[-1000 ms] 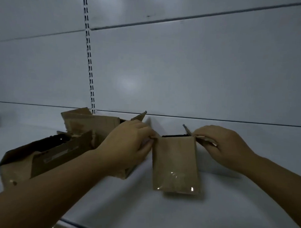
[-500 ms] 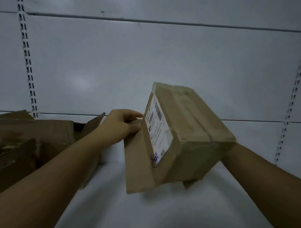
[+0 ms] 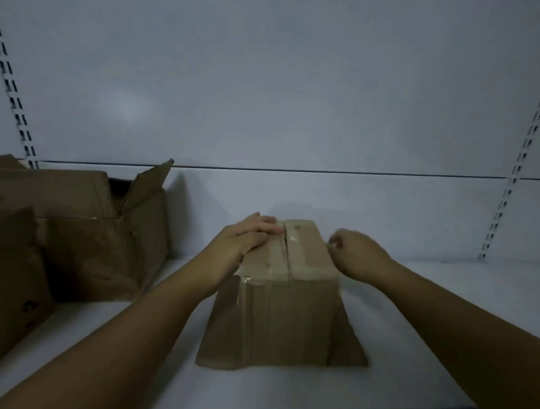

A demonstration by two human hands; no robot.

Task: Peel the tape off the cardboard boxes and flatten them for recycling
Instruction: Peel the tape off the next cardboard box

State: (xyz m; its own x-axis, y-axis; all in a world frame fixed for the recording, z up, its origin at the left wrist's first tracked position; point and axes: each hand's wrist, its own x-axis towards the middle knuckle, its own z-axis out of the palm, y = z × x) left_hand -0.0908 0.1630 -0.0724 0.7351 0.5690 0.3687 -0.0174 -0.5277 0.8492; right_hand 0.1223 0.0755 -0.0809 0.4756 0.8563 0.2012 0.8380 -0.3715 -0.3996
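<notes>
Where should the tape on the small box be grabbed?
Probably the wrinkled tape edge at the near top-left corner of the box, pinched from the front: it folds over that edge and looks loose. The left hand presses the top.

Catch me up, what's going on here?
A person is working on a small cardboard box standing on a white shelf. The left hand presses flat on its closed top, where clear tape shows; the right hand hovers at the top's right edge, fingers curled, grip unclear. Opened boxes sit to the left.
</notes>
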